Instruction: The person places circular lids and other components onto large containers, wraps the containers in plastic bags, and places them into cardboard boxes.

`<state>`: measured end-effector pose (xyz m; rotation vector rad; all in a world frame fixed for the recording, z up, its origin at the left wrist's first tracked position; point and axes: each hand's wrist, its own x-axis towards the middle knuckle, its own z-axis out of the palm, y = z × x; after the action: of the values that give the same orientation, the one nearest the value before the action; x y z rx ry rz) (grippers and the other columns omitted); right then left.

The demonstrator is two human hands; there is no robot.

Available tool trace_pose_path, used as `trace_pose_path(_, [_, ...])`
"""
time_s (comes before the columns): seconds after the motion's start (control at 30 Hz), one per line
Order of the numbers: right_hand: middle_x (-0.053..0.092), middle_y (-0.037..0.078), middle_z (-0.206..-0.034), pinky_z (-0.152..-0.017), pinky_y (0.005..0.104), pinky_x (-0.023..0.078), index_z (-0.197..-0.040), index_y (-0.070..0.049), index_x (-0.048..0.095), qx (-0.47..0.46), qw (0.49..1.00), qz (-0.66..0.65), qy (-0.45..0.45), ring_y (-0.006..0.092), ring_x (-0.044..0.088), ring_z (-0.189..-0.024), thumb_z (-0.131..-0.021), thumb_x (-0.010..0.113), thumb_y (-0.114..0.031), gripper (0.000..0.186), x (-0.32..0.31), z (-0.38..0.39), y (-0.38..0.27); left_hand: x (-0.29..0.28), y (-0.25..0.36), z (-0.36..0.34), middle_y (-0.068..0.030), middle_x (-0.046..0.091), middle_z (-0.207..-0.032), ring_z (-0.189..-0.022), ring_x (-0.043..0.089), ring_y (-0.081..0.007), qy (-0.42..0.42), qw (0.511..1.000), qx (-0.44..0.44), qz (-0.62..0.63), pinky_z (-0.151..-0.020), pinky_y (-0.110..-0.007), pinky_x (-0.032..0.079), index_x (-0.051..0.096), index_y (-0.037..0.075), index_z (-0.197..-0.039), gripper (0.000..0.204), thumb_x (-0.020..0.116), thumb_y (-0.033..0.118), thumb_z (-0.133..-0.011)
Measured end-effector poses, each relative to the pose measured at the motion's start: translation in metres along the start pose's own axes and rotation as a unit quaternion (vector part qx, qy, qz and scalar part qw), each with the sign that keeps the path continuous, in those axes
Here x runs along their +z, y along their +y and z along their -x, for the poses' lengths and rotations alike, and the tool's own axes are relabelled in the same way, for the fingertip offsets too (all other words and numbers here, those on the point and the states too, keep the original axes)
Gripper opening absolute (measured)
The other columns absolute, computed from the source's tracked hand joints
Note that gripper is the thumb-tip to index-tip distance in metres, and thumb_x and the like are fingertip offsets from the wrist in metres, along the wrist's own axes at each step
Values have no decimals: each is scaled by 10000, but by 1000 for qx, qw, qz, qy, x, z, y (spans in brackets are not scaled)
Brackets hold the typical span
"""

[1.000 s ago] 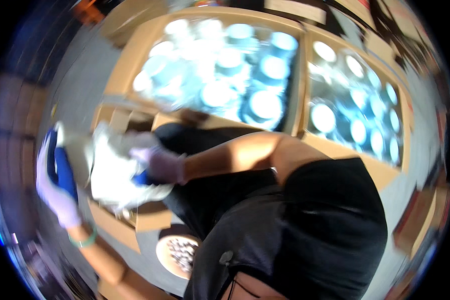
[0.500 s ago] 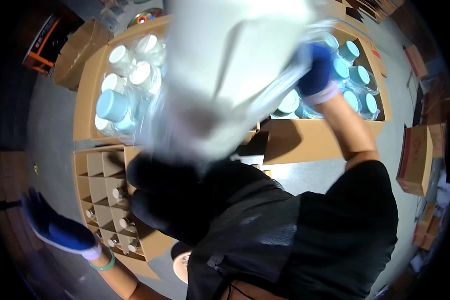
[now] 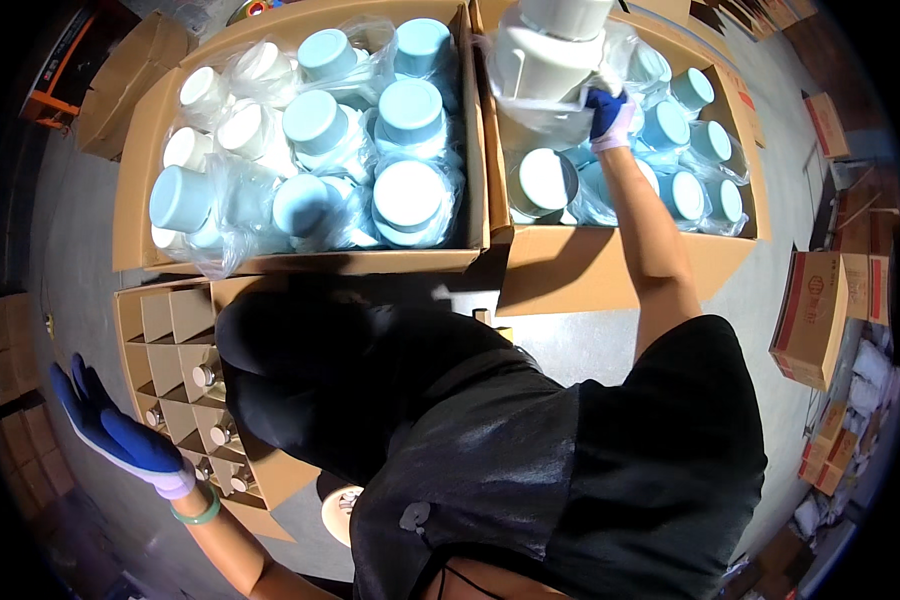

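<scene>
My right hand [image 3: 610, 120], in a blue-and-white glove, is closed on the handle side of a white lidded jug [image 3: 550, 62] with clear plastic film about it. The jug is held over the left part of the right carton [image 3: 620, 270]. Beneath and beside it stand pale blue-lidded jugs [image 3: 667, 125] in film, and a white-lidded one [image 3: 545, 180]. Off to the lower left, my left hand [image 3: 120, 430], gloved alike, is open with its fingers apart and touches nothing. It is nearest to a divided carton [image 3: 178, 315] with several capped bottles [image 3: 208, 372] in its cells.
A large carton [image 3: 320, 262] at the left holds several film-wrapped jugs with white and pale blue lids. Brown boxes [image 3: 810, 318] stand along the right side. A round pale stool seat [image 3: 340, 515] is low by my body; an open box [image 3: 135, 85] stands far left.
The white jug has moved away from me to above the right carton, carried by my right hand. The left carton shows again. My left hand remains open off to the side.
</scene>
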<state>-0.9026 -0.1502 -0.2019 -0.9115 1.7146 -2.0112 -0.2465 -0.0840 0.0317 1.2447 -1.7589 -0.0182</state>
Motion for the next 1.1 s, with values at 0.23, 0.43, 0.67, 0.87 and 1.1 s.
trace_pose_path(0.23, [691, 93, -1051, -842, 294, 474, -1166, 25, 635, 183, 967, 105, -146, 165, 618, -911, -750, 699, -29, 424, -46, 18, 114, -3, -14, 28, -196, 317, -1533, -1360, 402, -362, -40, 997, -67, -14, -1143, -492, 304, 272, -32, -1482, 510, 339, 198, -1032])
trace_pose_path(0.43, [701, 176, -946, -665, 374, 510, -935, -29, 692, 215, 754, 346, -515, 277, 672, -821, -745, 732, -276, 315, -116, 0, 159, -3, -21, 39, -191, 319, -1532, -1355, 408, -363, -73, 995, -68, -28, -1138, -501, 305, 272, -22, -1485, 504, 351, 203, -1040])
trace_pose_path(0.67, [704, 140, -870, -638, 391, 488, -968, 6, 712, 443, 731, 343, -390, 236, 641, -714, -873, 602, -190, 244, -112, 71, 144, 13, -12, 50, -179, 331, -1529, -1347, 417, -376, -74, 993, -85, -23, -1133, -482, 314, 279, -28, -1479, 497, 393, 161, -1034])
trace_pose_path(0.87, [698, 92, -977, -726, 325, 482, -1064, -5, 693, 437, 608, 435, -500, 186, 635, -846, -861, 635, -188, 280, -101, 69, 110, 15, 5, 46, -193, 322, -1527, -1350, 412, -369, -45, 998, -17, -27, -1135, -470, 300, 295, -36, -1466, 494, 404, 158, -1025])
trace_pose_path(1.1, [704, 66, -1007, -771, 310, 491, -1072, -14, 692, 416, 579, 470, -520, 165, 634, -920, -825, 693, -175, 295, -93, 74, 95, 4, -17, 76, -181, 313, -1527, -1355, 412, -324, -19, 995, -95, -6, -1140, -444, 304, 342, -13, -1452, 458, 400, 72, -1006])
